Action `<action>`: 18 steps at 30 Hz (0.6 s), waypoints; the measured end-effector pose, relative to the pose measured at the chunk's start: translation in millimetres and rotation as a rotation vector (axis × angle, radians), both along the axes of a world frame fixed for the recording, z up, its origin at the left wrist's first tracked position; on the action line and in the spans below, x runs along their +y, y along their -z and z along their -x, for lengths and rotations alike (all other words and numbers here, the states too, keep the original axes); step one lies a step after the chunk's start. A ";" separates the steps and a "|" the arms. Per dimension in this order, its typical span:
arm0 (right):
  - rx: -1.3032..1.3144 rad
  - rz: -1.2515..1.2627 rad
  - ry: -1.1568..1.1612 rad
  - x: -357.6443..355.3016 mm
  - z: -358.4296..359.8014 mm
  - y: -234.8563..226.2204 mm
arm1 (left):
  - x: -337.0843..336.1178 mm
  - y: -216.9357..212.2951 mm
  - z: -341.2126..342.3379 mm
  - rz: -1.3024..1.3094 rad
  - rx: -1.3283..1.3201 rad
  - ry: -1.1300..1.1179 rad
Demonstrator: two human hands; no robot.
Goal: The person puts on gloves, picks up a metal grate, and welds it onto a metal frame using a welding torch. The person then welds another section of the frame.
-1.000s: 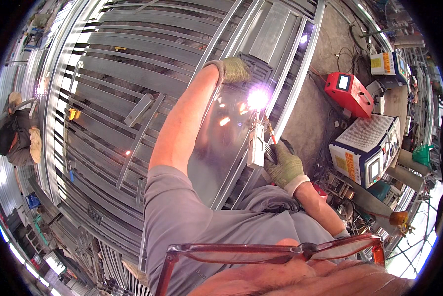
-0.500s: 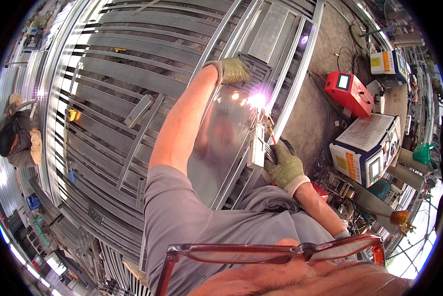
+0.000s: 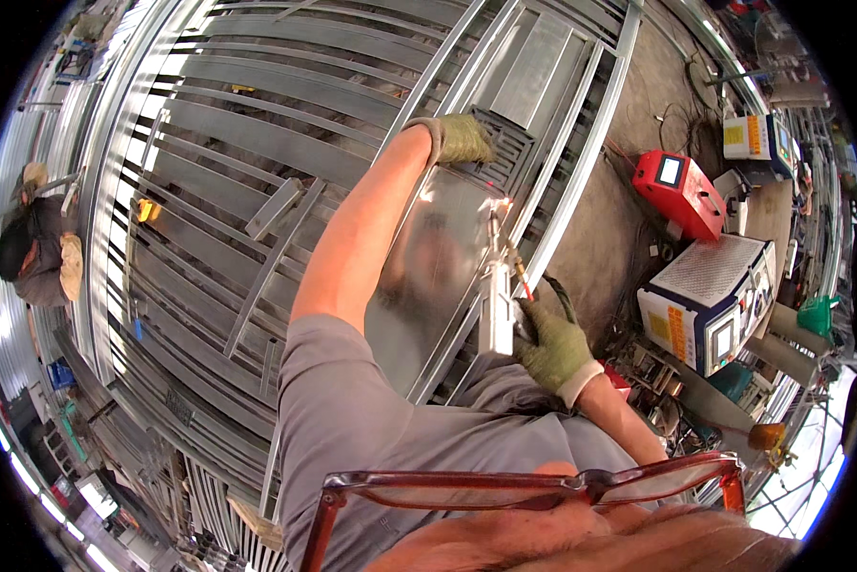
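My right hand [image 3: 554, 348], in a green work glove, is closed round the grip of a silver handheld welding torch [image 3: 496, 310]. The torch nozzle points away from me, its tip near the edge where a shiny metal sheet [image 3: 404, 329] meets a dark square fretwork panel [image 3: 516, 153]. A small orange glow and a red dot show by the tip. My left hand [image 3: 462, 140], gloved too, has its curled fingers on the panel's left corner, holding it; the fingertips are partly hidden.
Long metal rails and slats [image 3: 285, 133] spread to the left, with a short loose tube [image 3: 274, 210] on them. To the right stand a red machine [image 3: 681, 195] and a white-and-blue machine [image 3: 705, 296], with cables on the floor. Another person [image 3: 42, 248] works at far left.
The bright purple-white welding flare at the nozzle has gone out, leaving a small glow. My right hand and the torch have drawn slightly toward me. My left hand stays at the panel.
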State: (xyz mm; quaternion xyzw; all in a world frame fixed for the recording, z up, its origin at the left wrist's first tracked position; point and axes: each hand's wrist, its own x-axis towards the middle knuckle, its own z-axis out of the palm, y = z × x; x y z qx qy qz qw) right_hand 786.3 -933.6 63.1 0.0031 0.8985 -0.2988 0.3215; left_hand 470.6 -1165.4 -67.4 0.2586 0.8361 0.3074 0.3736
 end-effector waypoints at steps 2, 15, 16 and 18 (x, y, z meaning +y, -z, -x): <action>-0.055 0.024 -0.073 -5.3 0.6 -14.8 | -0.4 -2.1 -2.8 -0.052 0.042 0.015; -0.123 0.256 -0.105 41.6 7.2 3.5 | -31.0 26.0 -42.6 -0.744 -0.372 -0.671; -0.088 0.273 -0.058 57.9 7.4 14.7 | -29.7 6.6 -54.6 -0.717 -0.331 -0.716; -0.050 0.322 0.024 73.7 24.4 0.3 | -27.6 -22.3 -76.3 -0.416 0.032 -0.795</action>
